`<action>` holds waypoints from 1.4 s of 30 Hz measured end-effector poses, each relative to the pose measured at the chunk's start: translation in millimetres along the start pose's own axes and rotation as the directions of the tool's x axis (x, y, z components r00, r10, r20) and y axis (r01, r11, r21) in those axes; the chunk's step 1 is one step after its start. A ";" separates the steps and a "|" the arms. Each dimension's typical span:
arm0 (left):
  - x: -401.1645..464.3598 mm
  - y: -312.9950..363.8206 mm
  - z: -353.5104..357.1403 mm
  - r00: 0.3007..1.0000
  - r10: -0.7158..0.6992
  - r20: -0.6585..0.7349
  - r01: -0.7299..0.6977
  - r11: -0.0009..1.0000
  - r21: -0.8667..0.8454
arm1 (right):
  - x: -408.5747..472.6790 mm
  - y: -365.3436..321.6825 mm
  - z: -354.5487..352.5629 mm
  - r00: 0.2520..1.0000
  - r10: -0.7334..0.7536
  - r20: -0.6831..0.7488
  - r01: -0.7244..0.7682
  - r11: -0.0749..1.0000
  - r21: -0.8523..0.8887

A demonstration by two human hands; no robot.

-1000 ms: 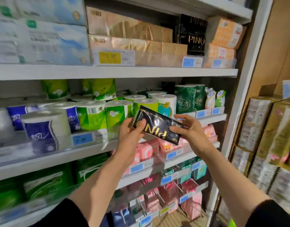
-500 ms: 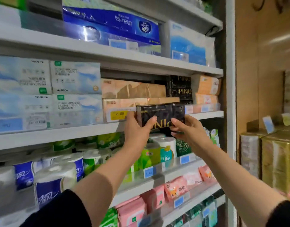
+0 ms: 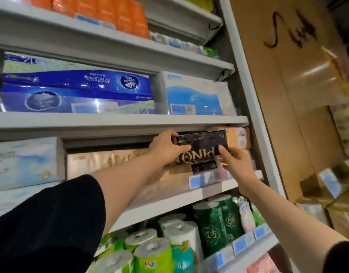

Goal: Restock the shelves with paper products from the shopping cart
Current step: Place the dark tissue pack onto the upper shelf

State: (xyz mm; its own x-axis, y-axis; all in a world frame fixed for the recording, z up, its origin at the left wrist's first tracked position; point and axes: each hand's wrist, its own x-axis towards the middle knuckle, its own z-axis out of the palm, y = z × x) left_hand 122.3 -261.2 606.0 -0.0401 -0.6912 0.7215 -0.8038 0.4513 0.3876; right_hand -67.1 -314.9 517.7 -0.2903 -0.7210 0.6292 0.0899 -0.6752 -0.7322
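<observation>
Both hands, left hand (image 3: 165, 148) and right hand (image 3: 236, 164), are holding the black pack (image 3: 203, 143) in the middle of the frame, sliding it onto the shelf (image 3: 159, 201). More restocking is probably waiting.

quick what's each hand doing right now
Left hand: grips the black tissue pack at its left end.
Right hand: holds the same pack from below.

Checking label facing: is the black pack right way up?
Upside down: the gold lettering on the black pack reads inverted, held by left hand and right hand.

The black pack (image 3: 202, 146) reads "PINO" (upside down); the blue pack (image 3: 77, 83) shows "vinda".
</observation>
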 end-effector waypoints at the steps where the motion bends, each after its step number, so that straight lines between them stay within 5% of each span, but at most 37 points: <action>1: 7.0 1.5 5.2 1.000 0.013 -0.024 -0.011 0.998 0.063 | 1.9 4.8 -3.7 1.000 -0.023 -0.010 0.022 0.998 -0.067; 11: 50.7 3.2 73.0 0.991 0.061 -0.116 -0.016 0.936 0.352 | 8.9 74.6 -24.8 0.968 -0.115 0.225 0.221 0.816 -0.534; 16: 60.7 -7.5 95.3 1.000 -0.003 -0.008 0.005 0.915 0.403 | 19.5 92.3 -36.5 0.935 -0.179 0.306 0.347 0.637 -0.689; 20: 66.5 -3.9 85.9 0.998 -0.053 0.040 0.027 0.871 0.490 | 24.3 93.6 -39.8 0.922 -0.190 0.337 0.383 0.576 -0.722; 26: 63.0 -6.1 89.3 0.942 -0.149 0.302 -0.068 0.794 0.604 | 22.8 97.8 -36.0 0.920 -0.238 0.311 0.391 0.562 -0.729; 32: 54.6 -17.3 94.3 0.965 0.120 0.235 -0.218 0.863 0.455 | 25.2 95.8 -38.7 0.924 -0.207 0.321 0.381 0.530 -0.758; 35: 46.4 -15.8 89.7 0.940 0.138 0.312 -0.287 0.812 0.507 | 23.3 89.1 -38.9 0.934 -0.137 0.330 0.351 0.529 -0.773; 39: 14.9 -11.5 97.2 0.907 0.272 0.323 -0.422 0.585 0.692 | 4.2 87.8 -48.8 0.938 -0.012 0.346 0.298 0.533 -0.792; 42: -34.1 -10.5 113.7 0.838 0.476 0.266 -0.540 0.658 0.524 | -40.5 97.0 -72.1 0.961 -0.020 0.276 0.227 0.625 -0.747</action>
State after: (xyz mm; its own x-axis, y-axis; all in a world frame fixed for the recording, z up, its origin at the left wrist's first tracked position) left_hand 64.6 -306.6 512.0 -0.5743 -0.5145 0.6368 -0.8185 0.3750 -0.4352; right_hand -115.4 -339.9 402.4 -0.0176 -0.7226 0.6910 -0.7212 -0.4695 -0.5093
